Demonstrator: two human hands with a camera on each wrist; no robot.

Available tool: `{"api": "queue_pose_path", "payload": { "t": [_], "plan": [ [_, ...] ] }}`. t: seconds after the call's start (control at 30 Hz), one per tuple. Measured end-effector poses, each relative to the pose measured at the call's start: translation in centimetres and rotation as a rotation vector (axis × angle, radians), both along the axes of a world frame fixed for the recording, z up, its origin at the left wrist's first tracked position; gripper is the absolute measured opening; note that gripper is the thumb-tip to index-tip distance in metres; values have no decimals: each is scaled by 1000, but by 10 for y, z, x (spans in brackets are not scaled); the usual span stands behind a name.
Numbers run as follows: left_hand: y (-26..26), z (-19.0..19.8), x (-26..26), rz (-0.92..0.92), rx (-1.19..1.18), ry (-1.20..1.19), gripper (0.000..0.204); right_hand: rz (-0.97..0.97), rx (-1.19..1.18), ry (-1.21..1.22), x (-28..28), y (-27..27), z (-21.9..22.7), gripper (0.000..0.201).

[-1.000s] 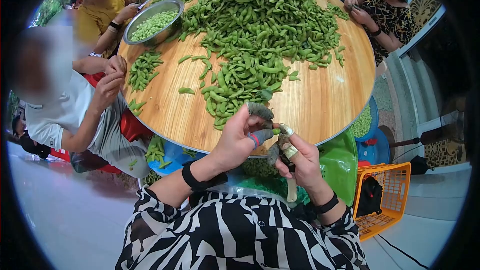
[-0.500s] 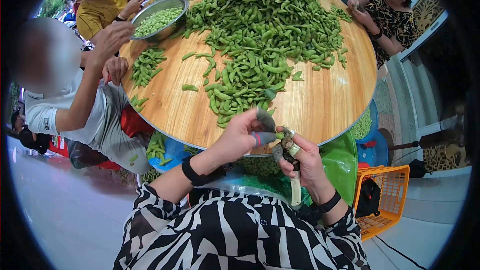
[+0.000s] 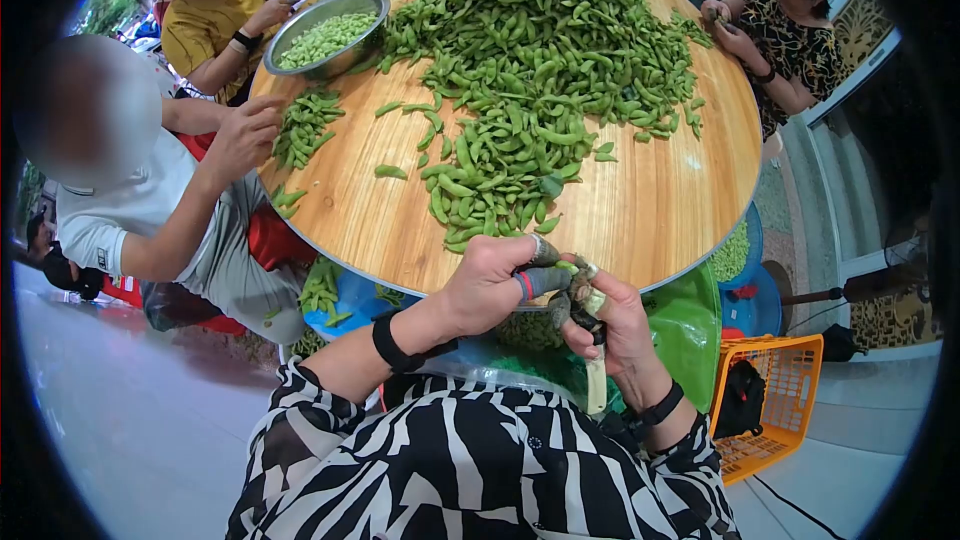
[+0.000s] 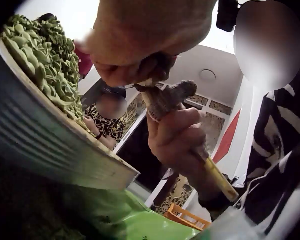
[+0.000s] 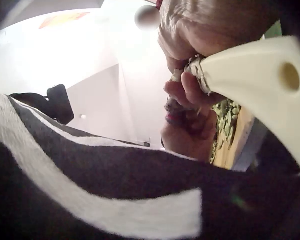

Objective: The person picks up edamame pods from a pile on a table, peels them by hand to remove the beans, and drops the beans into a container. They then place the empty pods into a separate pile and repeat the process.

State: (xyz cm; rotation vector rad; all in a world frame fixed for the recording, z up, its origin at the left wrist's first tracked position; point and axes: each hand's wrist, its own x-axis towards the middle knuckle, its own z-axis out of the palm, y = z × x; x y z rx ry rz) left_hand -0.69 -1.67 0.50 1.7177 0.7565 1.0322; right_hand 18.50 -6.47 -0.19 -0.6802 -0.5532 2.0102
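Just off the table's near edge, my left hand (image 3: 492, 285), with grey covers on some fingertips, pinches a green pod (image 3: 567, 267) against the right hand's fingers. My right hand (image 3: 616, 328), its fingers also wrapped, grips a tool whose pale handle (image 3: 596, 380) hangs below the palm. That handle (image 5: 260, 70) looms large in the right wrist view, and its yellowish end (image 4: 221, 181) shows below the hand in the left wrist view. The tool's working end is hidden by fingers. Beyond the hands lies a big heap of green pods (image 3: 540, 50) on the round table (image 3: 350, 210).
A metal bowl of shelled beans (image 3: 377, 32) stands at the table's left. People sit at the left and back right. Green plastic (image 3: 690, 330) hangs below the near edge, beside an orange basket (image 3: 812, 380) and blue basins (image 3: 757, 305) on the right.
My left hand has come down and closer against the right fingers, its fingers more bunched. The person at the left reached toward the bowl and has drawn the hand back.
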Motion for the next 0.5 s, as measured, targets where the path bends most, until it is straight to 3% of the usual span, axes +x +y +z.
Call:
{"api": "queue_pose_path", "payload": {
  "t": [0.07, 0.1, 0.13, 0.2, 0.23, 0.27, 0.3, 0.37, 0.43, 0.5],
  "plan": [
    [0, 1, 1, -10, -135, -63, 17, 19, 59, 22, 3, 0, -3, 40],
    [0, 1, 1, -41, -320, -149, 16, 20, 57, 22, 3, -1, -2, 40],
    [0, 1, 0, -71, -504, -236, 16, -3, 69, -40, 3, -1, 0, 40],
    [1, 1, -1, -102, -642, -230, 16, -24, 81, -101, 2, -2, 5, 41],
    [2, 2, -2, -136, -779, -223, 16, -49, 151, -254, 3, -2, 8, 38],
    [2, 5, -1, -136, -778, -222, 16, -75, 220, -406, 3, -2, 10, 35],
    [0, 8, 1, -149, -804, -186, 16, -75, 219, -405, 5, 0, 8, 35],
    [-2, 8, 2, -166, -835, -146, 17, -53, 311, -628, 10, 2, 3, 21],
    [-1, 7, 1, -240, -624, 27, 17, -98, 390, -728, 7, 4, 1, 16],
    [-3, 5, 3, -224, -590, 8, 18, -140, 472, -827, 6, 7, 1, 13]
  ]
}}
